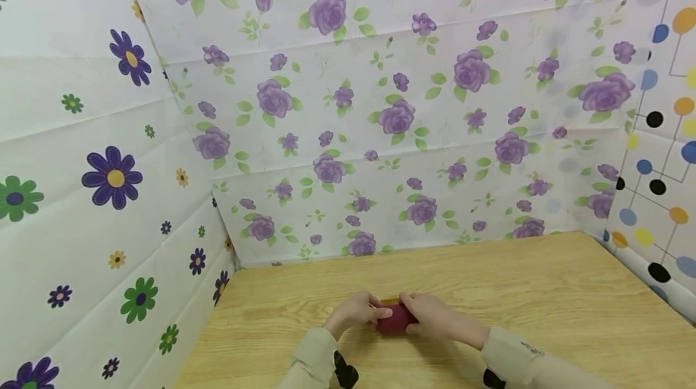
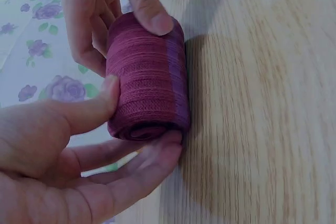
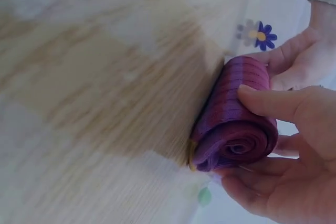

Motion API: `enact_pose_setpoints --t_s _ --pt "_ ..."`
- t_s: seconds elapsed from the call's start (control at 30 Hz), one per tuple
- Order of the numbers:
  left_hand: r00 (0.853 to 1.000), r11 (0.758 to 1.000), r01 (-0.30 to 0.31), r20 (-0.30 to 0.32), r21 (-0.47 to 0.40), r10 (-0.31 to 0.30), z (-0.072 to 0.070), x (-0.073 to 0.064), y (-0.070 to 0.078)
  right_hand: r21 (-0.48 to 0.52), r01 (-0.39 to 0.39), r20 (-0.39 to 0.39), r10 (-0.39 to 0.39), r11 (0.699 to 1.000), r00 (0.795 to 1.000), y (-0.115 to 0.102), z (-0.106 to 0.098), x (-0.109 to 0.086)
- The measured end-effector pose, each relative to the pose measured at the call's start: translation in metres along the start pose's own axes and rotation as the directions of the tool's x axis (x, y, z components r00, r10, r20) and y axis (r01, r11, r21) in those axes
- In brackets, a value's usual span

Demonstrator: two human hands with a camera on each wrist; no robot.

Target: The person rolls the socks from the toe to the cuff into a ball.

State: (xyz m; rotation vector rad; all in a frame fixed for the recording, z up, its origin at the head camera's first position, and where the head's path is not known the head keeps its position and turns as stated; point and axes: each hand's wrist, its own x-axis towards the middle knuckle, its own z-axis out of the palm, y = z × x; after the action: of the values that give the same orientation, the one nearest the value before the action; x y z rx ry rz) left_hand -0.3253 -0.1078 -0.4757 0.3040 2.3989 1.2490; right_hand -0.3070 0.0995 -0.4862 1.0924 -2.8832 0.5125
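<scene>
A tight roll of ribbed maroon knit fabric (image 1: 396,319) lies on the wooden table, with a purple band along one side. Its coiled end (image 3: 239,145) shows a spiral in the right wrist view, with a bit of yellow at its lower edge. My left hand (image 1: 356,311) grips one end, thumb on the near side and fingers curled beneath in the left wrist view. At the opposite end my right hand (image 1: 432,316) holds the roll between thumb and fingers. Part of the fabric is hidden behind both hands.
The wooden table (image 1: 489,268) spreads around the hands. White sheeting with purple roses (image 1: 397,117) rises behind it. A daisy-patterned sheet (image 1: 114,177) stands at the left, and a dotted sheet (image 1: 652,220) at the right.
</scene>
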Motion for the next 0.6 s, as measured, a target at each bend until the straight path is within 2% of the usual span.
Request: enact_pose_setpoints --t_s 0.1,0.23,0.3,0.4,0.43,0.5,0.6 --pt "1.0 0.996 0.022 -0.02 -0.081 -0.024 0.0 0.0 -0.003 0.046 0.003 0.026 -0.004 0.999 1.0 0.004 -0.002 0.005" --pt "0.999 0.988 0.012 -0.05 -0.157 -0.02 0.002 0.002 -0.007 0.067 -0.027 0.067 0.022 0.997 0.997 0.011 -0.004 0.012" --pt "0.997 0.986 -0.004 -0.074 -0.164 -0.008 0.004 0.003 -0.009 0.071 -0.027 0.077 0.021 0.997 0.997 0.014 -0.004 0.015" --pt "0.988 0.995 -0.055 -0.148 -0.087 0.042 0.005 0.004 -0.01 0.107 -0.017 0.084 0.008 0.994 0.996 0.019 -0.006 0.019" --pt "0.98 0.995 -0.085 -0.182 -0.044 0.076 0.005 0.005 -0.009 0.125 -0.015 0.087 0.004 0.992 0.996 0.02 -0.007 0.02" --pt "0.953 0.987 -0.153 -0.257 0.052 0.161 0.007 0.007 -0.008 0.173 -0.008 0.091 -0.008 0.985 0.996 0.025 -0.008 0.023" --pt "0.893 0.948 -0.267 -0.326 0.173 0.31 0.01 0.009 -0.006 0.252 -0.011 0.11 -0.018 0.968 0.994 0.03 -0.009 0.027"
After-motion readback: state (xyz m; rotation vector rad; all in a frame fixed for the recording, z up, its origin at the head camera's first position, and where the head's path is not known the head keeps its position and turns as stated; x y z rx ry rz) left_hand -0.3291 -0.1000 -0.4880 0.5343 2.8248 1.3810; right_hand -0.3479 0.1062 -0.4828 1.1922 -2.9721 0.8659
